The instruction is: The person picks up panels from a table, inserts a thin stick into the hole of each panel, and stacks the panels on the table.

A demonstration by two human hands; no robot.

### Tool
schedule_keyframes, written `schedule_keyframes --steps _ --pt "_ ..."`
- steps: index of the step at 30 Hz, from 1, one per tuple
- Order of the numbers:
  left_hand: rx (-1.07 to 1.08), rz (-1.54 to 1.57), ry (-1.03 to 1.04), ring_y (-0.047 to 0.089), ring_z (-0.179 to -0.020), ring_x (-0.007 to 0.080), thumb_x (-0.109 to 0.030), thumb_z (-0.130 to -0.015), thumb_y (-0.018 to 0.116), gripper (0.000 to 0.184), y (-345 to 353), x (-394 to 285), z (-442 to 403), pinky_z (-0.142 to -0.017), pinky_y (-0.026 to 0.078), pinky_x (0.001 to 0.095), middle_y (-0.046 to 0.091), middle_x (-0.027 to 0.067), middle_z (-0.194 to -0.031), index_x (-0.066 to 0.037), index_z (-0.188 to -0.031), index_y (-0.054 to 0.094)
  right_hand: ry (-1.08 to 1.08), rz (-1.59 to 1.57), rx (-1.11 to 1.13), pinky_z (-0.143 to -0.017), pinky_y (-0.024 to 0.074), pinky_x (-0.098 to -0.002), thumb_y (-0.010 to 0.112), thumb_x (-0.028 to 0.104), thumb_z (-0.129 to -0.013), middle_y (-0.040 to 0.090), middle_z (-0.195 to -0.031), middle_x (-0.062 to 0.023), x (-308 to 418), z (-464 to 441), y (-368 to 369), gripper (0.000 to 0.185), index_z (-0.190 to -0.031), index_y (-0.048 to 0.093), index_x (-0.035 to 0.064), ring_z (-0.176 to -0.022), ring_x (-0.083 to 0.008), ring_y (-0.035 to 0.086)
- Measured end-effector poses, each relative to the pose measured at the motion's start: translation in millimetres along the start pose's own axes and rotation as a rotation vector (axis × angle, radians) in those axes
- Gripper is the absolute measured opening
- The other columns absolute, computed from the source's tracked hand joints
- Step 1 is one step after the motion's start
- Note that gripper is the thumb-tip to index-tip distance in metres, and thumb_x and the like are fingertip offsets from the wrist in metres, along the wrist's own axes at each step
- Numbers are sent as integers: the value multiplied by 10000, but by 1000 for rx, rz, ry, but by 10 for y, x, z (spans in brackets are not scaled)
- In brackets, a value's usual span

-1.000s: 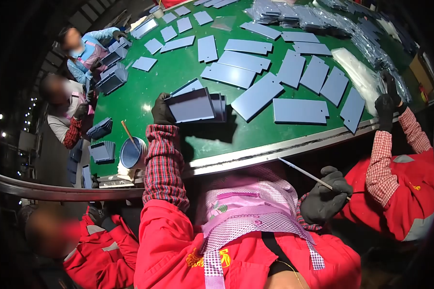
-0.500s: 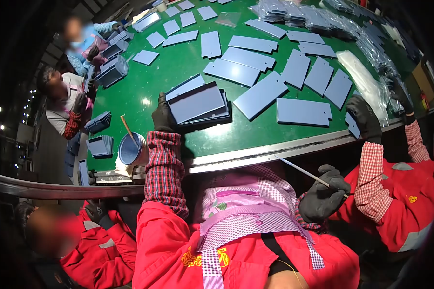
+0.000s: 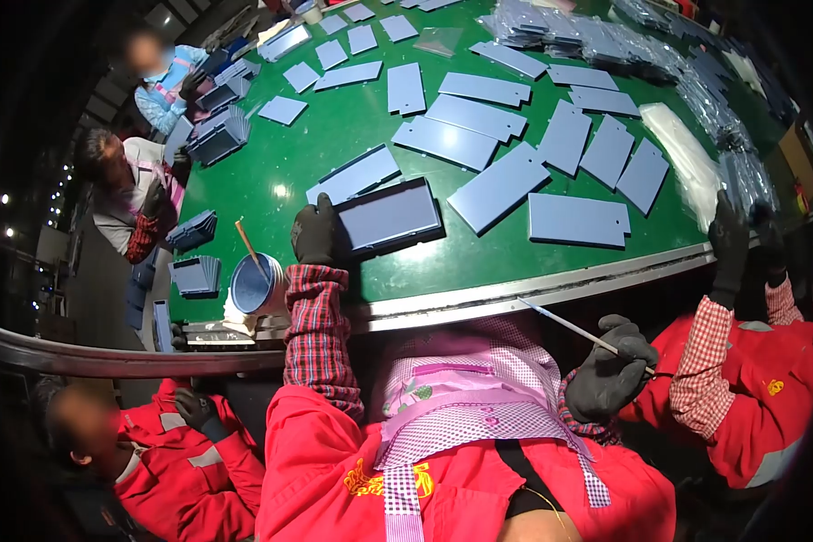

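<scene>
My left hand [image 3: 316,233], in a dark glove, is closed on the left end of a shallow blue-grey tray-like panel [image 3: 388,215] with a dark raised rim. This panel lies on the green table, its hollow side up. Just behind it rests another blue-grey panel [image 3: 357,173]. My right hand [image 3: 610,369], also gloved, grips a thin paintbrush [image 3: 574,330] in front of my apron. The brush's pale tip points up and left, near the table's metal edge. Left of my forearm stands a small bucket [image 3: 256,285] with a stick in it.
Several flat blue panels [image 3: 578,219] are spread over the green table [image 3: 244,194]. Plastic-wrapped panels [image 3: 596,41] and a white plastic bundle [image 3: 682,163] lie to the right. Co-workers sit on both sides; stacked panels [image 3: 219,135] stand at the left. A metal rail [image 3: 479,300] edges the table.
The tilted panel in my left hand has come down level, and the hand shows more of its back. The co-worker's hand at right has left a small panel. My brush hand barely moved.
</scene>
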State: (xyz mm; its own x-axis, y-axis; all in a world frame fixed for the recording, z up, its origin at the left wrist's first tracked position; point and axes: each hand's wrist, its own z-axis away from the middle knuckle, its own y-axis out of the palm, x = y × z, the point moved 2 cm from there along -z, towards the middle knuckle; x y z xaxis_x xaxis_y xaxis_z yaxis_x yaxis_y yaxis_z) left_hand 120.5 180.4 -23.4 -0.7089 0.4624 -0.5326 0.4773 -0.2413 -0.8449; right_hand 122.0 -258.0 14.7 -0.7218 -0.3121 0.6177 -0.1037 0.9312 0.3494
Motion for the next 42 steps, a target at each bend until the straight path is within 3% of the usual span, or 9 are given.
schedule_keyframes --steps 12,20,25,30,32,34,38,39,42 --pt "-209 -352 234 618 -864 322 -379 -805 501 343 -44 -593 -115 -727 482 431 644 172 -899 -69 -840 645 52 38 -30 -710 392 -393 338 275 -945 436 -591 -33 17 -8 62 280 -917 501 49 -590 -144 411" --pt "270 -762 310 593 -1019 289 -160 -744 573 277 350 -982 -875 -821 493 397 618 148 -1061 -124 -1001 670 35 76 -6 -712 387 -389 334 272 -945 417 -583 -22 80 -1 4 274 -901 489 51 -587 -137 399" --pt "184 -777 444 608 -959 305 -152 -801 500 220 434 -887 -1034 -766 491 432 637 127 -999 -133 -989 614 36 136 -51 -707 387 -380 333 282 -944 417 -583 -22 121 28 -40 276 -893 467 46 -599 -137 399" --pt "-168 -489 505 606 -870 345 -175 -782 518 191 -8 -1111 -750 -758 476 434 631 160 -872 -81 -948 538 7 129 -65 -709 396 -382 331 289 -944 436 -597 -35 167 71 28 281 -888 460 46 -614 -149 416" --pt "-359 -11 712 619 -788 308 -145 -807 519 159 -218 -1173 -625 -728 478 412 622 132 -803 -55 -937 535 -5 135 -80 -711 401 -386 329 286 -943 445 -607 -42 164 75 59 278 -889 453 43 -616 -157 418" --pt "64 613 519 590 -698 240 -144 -842 528 163 -302 -1208 -289 -662 466 396 596 85 -793 -39 -966 517 -10 64 -128 -724 411 -398 321 274 -942 462 -620 -59 136 122 58 270 -895 432 34 -666 -194 461" --pt "1702 1945 -165 501 -778 203 -309 -897 462 394 15 -1095 1027 -658 448 356 510 66 -911 -17 -1161 450 69 -195 -173 -775 451 -368 345 268 -947 509 -979 -213 54 346 50 314 -1059 407 -19 -905 -316 510" --pt "1784 1992 -276 499 -799 208 -318 -899 458 411 163 -981 1295 -670 456 364 506 72 -925 -11 -1172 443 68 53 -179 -725 442 -424 336 320 -938 553 -661 -128 109 297 137 398 -1177 462 28 -700 -261 525" --pt "1981 2039 -462 497 -831 223 -323 -901 457 450 467 -765 1821 -729 484 395 504 96 -939 3 -1208 416 20 35 -70 -739 447 -423 353 296 -930 562 -677 -140 101 288 190 382 -1167 472 21 -692 -258 525"
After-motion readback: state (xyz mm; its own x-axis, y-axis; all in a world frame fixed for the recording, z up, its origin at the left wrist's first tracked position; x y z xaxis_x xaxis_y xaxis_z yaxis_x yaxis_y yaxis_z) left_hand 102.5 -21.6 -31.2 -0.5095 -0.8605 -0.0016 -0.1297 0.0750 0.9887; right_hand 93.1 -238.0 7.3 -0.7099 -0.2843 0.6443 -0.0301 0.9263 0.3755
